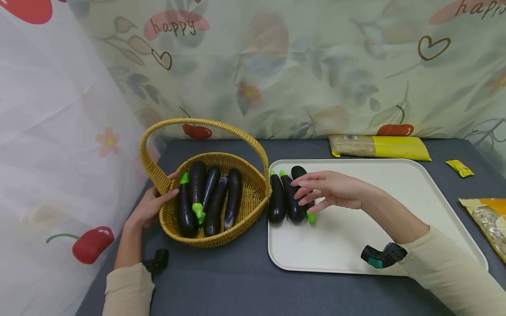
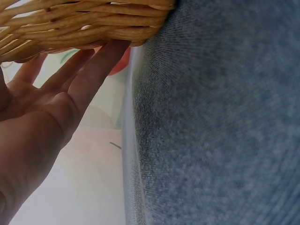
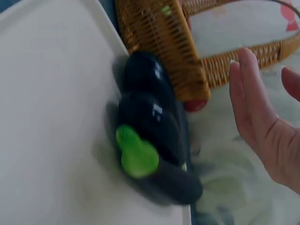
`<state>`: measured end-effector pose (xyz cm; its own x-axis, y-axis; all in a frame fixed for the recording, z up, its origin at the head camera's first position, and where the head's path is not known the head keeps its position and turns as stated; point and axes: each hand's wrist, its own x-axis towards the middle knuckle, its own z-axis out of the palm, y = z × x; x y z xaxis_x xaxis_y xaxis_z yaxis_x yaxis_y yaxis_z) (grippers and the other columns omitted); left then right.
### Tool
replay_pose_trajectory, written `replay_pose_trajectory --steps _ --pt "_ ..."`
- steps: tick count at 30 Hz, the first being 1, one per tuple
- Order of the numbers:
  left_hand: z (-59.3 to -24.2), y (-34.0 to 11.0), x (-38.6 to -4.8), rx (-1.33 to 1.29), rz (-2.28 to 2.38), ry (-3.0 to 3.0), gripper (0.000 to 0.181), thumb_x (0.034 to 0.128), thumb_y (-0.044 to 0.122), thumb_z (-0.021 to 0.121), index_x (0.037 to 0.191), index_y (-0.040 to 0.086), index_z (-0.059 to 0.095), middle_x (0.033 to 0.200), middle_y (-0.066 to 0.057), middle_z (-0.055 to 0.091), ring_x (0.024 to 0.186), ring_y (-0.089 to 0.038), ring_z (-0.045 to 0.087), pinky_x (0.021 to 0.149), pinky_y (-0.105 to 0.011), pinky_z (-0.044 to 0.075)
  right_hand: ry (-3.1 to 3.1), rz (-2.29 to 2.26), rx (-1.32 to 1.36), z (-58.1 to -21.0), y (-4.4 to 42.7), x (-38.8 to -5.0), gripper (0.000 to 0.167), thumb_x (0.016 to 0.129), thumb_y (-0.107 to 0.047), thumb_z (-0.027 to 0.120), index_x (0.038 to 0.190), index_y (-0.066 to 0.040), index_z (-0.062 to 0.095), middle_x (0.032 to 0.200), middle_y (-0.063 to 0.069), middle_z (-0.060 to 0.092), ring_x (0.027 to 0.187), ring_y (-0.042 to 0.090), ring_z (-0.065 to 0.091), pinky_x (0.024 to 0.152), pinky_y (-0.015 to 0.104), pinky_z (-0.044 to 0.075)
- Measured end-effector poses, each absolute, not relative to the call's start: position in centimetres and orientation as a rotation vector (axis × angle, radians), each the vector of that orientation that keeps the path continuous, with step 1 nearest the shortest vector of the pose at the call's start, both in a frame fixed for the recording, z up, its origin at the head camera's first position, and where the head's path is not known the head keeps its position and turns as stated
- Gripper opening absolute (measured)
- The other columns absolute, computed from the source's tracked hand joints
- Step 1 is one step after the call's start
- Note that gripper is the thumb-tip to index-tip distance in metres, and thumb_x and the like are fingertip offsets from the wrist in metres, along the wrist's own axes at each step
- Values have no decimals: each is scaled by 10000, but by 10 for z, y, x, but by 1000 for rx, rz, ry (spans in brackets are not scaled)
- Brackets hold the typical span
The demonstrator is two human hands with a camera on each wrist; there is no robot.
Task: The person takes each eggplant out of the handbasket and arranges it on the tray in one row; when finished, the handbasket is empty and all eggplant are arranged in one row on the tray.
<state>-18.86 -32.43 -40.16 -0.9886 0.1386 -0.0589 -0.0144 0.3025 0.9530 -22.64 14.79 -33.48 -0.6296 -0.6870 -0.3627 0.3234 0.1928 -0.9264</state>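
My left hand (image 1: 148,206) holds the left side of a wicker basket (image 1: 215,242) at the foot of its handle, thumb at the rim. In the left wrist view, the fingers (image 2: 96,70) lie against the basket's woven side (image 2: 89,23). Several eggplants (image 1: 215,206) lie in the basket. Three more eggplants (image 1: 277,199) lie side by side at the left edge of a white tray (image 1: 356,245). My right hand (image 1: 332,189) hovers over the rightmost one, fingers spread and holding nothing. The right wrist view shows that eggplant's green stem end (image 3: 138,157) apart from the hand.
A yellow-ended long package (image 1: 379,147) lies behind the tray. To the tray's right are a small yellow packet (image 1: 460,168) and a clear-fronted bag (image 1: 488,219). Patterned cloth (image 1: 257,66) hangs behind the dark grey table (image 1: 221,281) and at its left.
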Motion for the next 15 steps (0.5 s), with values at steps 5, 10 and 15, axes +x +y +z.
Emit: replay_pose_trajectory --steps 5,10,15 --pt "-403 -324 -190 117 1790 2426 651 978 298 561 1525 131 252 1544 -133 229 1306 -324 336 832 -207 458 1583 -1534 -405 -331 122 -218 491 984 -184 549 1395 39 399 1177 210 542 1037 291 581 826 460 503" --pt "-403 -325 -191 117 1796 2430 645 977 289 564 1522 122 260 1543 -126 238 1290 -279 363 834 -209 461 1522 -1512 -466 -330 96 -211 520 976 -192 563 1406 35 382 1192 222 538 1056 301 571 839 473 495" --pt "-403 -325 -191 119 1802 2427 646 978 286 564 1522 120 258 1546 -123 234 1281 -254 378 835 -211 463 1478 -1510 -509 -329 71 -205 489 984 -170 545 1411 9 387 1205 230 532 1077 307 565 847 479 490"
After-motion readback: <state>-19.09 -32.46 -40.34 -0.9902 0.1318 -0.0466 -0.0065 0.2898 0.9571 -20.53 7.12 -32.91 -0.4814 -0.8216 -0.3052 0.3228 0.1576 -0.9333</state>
